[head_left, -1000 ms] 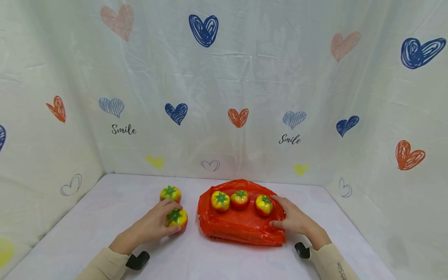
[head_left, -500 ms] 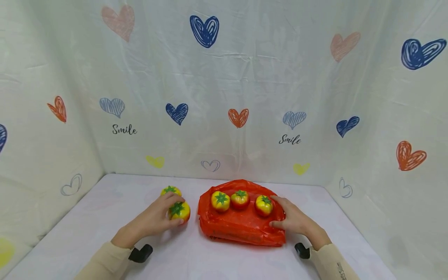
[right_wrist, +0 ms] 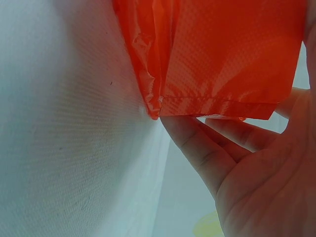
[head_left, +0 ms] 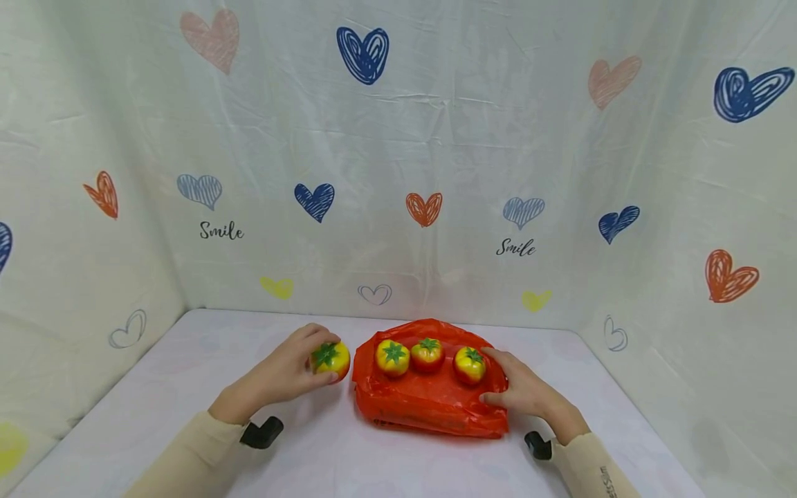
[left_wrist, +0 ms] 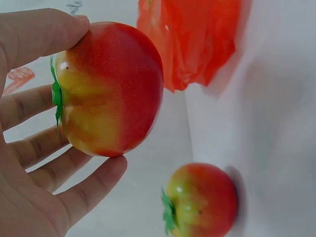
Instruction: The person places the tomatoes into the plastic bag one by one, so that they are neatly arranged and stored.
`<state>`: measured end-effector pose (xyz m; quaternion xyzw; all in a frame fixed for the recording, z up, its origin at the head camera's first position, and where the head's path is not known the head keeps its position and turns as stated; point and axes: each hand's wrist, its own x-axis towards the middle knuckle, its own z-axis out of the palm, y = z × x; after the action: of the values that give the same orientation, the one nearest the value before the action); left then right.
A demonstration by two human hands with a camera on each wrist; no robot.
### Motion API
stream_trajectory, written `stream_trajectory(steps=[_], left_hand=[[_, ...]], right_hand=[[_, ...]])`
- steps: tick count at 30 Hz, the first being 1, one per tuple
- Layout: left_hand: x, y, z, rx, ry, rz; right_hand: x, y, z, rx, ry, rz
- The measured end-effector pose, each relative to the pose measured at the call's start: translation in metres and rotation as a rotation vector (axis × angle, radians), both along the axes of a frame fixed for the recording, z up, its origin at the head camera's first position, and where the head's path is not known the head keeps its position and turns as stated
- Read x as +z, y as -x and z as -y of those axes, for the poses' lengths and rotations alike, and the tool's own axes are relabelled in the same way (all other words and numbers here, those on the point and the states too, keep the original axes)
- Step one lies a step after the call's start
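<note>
A red-and-yellow tomato with a green leafy top is held in my left hand, thumb on one side and fingertips on the other. The left wrist view shows this tomato raised off the tabletop. Below it rests a second tomato, hidden by my left hand in the head view. A red plastic bag lies in the middle, with three more tomatoes on it: left, centre, right. At the bag's right edge, my right hand grips the plastic between thumb and fingers.
A white-covered table bears everything. White curtains printed with hearts stand close behind it and along both sides. Dark wrist cameras jut out beside both sleeves.
My left hand has lifted its tomato and carried it rightward and away from me, nearer the bag, and now covers the other loose tomato. The right hand and bag stay put.
</note>
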<state>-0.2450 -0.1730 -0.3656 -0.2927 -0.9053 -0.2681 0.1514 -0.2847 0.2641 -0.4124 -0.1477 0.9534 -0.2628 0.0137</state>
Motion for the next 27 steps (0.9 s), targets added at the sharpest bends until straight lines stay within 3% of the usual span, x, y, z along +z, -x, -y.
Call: stream_trajectory(steps=[15, 27], left_hand=[[0.012, 0.006, -0.033, -0.074, -0.004, 0.041], [0.014, 0.014, -0.067, -0.160, 0.015, 0.073]], right_hand=[[0.001, 0.001, 0.000, -0.005, -0.008, 0.003], [0.000, 0.001, -0.001, -0.006, -0.012, 0.001]])
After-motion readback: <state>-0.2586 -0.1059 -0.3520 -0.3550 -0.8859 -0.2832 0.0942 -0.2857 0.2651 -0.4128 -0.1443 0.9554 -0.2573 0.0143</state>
